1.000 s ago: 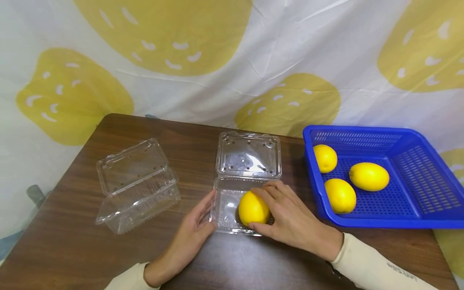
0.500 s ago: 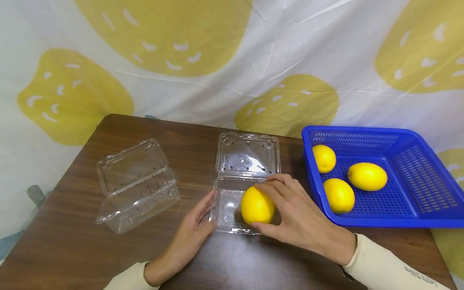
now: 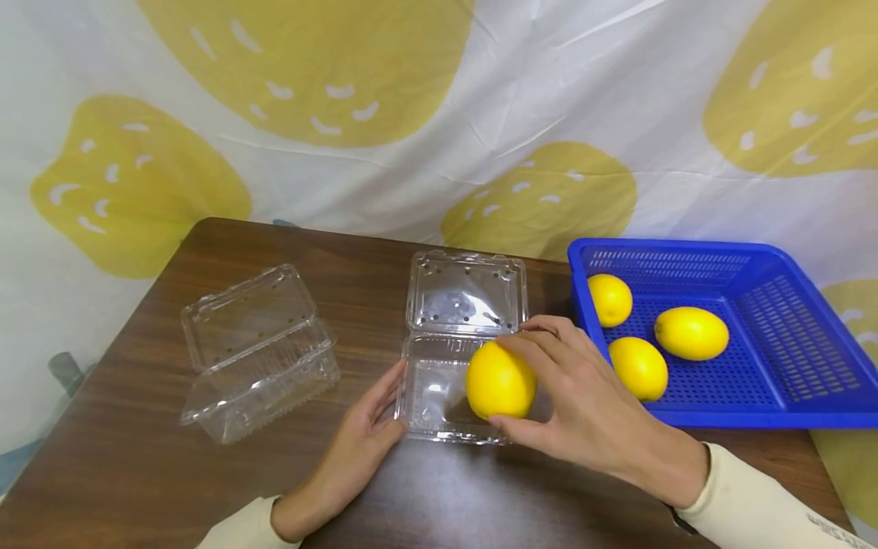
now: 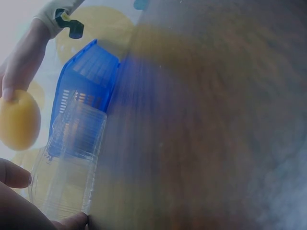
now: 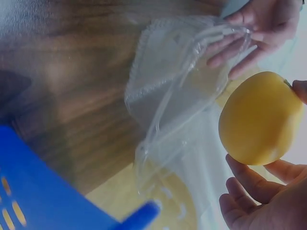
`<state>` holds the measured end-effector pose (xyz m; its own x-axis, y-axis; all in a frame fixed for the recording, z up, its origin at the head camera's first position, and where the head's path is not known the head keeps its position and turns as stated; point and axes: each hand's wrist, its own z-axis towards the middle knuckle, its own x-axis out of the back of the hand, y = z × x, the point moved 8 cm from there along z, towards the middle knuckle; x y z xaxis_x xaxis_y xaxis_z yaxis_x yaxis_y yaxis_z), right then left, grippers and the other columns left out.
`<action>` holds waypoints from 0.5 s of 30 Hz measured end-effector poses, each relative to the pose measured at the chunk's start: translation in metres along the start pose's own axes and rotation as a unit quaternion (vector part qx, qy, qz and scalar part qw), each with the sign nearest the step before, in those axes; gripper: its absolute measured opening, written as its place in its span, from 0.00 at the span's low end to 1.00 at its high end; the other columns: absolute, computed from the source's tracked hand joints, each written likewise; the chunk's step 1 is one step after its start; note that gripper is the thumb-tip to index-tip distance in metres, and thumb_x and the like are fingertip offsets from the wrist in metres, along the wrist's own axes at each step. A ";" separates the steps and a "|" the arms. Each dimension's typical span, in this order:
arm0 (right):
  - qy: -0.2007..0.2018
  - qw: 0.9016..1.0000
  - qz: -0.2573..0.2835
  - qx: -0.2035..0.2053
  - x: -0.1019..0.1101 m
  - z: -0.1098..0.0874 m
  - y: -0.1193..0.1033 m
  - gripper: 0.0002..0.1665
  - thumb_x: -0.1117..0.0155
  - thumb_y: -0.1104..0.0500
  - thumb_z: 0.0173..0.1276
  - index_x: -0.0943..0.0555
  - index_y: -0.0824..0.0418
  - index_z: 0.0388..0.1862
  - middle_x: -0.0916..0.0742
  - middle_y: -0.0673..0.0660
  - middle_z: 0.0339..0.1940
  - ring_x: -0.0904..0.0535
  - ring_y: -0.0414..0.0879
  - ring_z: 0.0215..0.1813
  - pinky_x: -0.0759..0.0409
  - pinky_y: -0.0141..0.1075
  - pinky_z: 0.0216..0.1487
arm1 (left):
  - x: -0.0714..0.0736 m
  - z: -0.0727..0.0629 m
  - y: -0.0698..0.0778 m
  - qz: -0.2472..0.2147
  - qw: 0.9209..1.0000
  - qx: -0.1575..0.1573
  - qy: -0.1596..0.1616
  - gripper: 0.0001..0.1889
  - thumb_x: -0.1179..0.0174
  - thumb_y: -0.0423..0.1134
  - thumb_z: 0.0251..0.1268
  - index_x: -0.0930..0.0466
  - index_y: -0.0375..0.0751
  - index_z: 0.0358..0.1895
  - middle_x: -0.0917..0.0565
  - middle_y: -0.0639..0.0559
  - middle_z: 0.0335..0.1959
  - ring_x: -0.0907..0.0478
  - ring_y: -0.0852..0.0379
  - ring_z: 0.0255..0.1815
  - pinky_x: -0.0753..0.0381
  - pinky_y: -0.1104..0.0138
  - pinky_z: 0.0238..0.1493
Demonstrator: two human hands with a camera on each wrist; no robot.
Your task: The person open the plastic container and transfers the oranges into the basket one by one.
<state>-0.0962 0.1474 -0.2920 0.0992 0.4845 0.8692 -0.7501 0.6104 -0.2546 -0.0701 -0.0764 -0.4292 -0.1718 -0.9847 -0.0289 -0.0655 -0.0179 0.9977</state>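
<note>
In the head view my right hand [image 3: 593,396] holds a yellow lemon [image 3: 499,381] between thumb and fingertips, over the right half of a clear plastic clamshell box [image 3: 432,427]. The right wrist view shows the lemon [image 5: 261,120] smooth and oval, its stem end near the thumb. My left hand [image 3: 363,427] rests at the left end of the box, the fingers extended along its side and the thumb at the front corner. The box's lid [image 3: 466,293] lies folded back, away from me.
To the right stands a blue perforated basket [image 3: 761,418] with 3 lemons inside, one of them [image 3: 691,333] near its middle. Another open clear clamshell box [image 3: 261,366] sits on the left of the brown wooden table [image 3: 439,503]. A fruit-patterned cloth [image 3: 384,183] hangs behind.
My right hand has raised the lemon from inside the box and carried it a little to the right. The left hand has stayed against the box.
</note>
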 end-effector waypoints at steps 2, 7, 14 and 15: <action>0.004 1.000 0.002 0.000 0.005 0.001 0.002 0.48 0.13 0.40 0.51 0.16 0.62 0.67 0.10 0.58 0.58 0.24 0.59 0.70 0.21 0.57 0.70 | 0.000 -0.001 0.001 -0.001 1.000 -0.004 -0.001 0.41 0.42 0.22 0.69 0.42 0.30 0.87 0.36 0.31 0.85 0.36 0.32 0.85 0.35 0.49 0.84; 0.018 1.000 0.002 0.000 0.019 0.004 0.007 0.47 0.13 0.41 0.50 0.16 0.62 0.66 0.10 0.58 0.57 0.23 0.61 0.69 0.19 0.56 0.68 | 0.000 -0.001 0.002 -0.004 1.000 -0.005 -0.002 0.42 0.42 0.22 0.69 0.42 0.31 0.87 0.36 0.30 0.85 0.37 0.32 0.85 0.35 0.49 0.84; 0.045 0.999 0.010 -0.002 0.039 0.008 0.016 0.44 0.23 0.32 0.65 0.16 0.63 0.66 0.09 0.58 0.57 0.22 0.62 0.68 0.25 0.57 0.73 | 0.000 -0.001 0.002 -0.003 1.000 -0.005 -0.002 0.42 0.42 0.22 0.68 0.42 0.31 0.87 0.36 0.31 0.85 0.37 0.32 0.85 0.36 0.49 0.84; 0.049 0.999 0.013 -0.003 0.042 0.008 0.018 0.44 0.25 0.31 0.67 0.16 0.63 0.66 0.09 0.58 0.57 0.21 0.62 0.68 0.25 0.56 0.73 | 0.000 -0.001 0.002 -0.002 1.000 -0.005 -0.002 0.42 0.42 0.22 0.68 0.42 0.31 0.87 0.36 0.31 0.85 0.37 0.32 0.85 0.36 0.49 0.84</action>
<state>-0.1111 0.1737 -0.2570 0.1436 0.5588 0.8168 -0.7496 0.6003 -0.2789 -0.0696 -0.0762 -0.4271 -0.1752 -0.9840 -0.0324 -0.0566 -0.0228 0.9981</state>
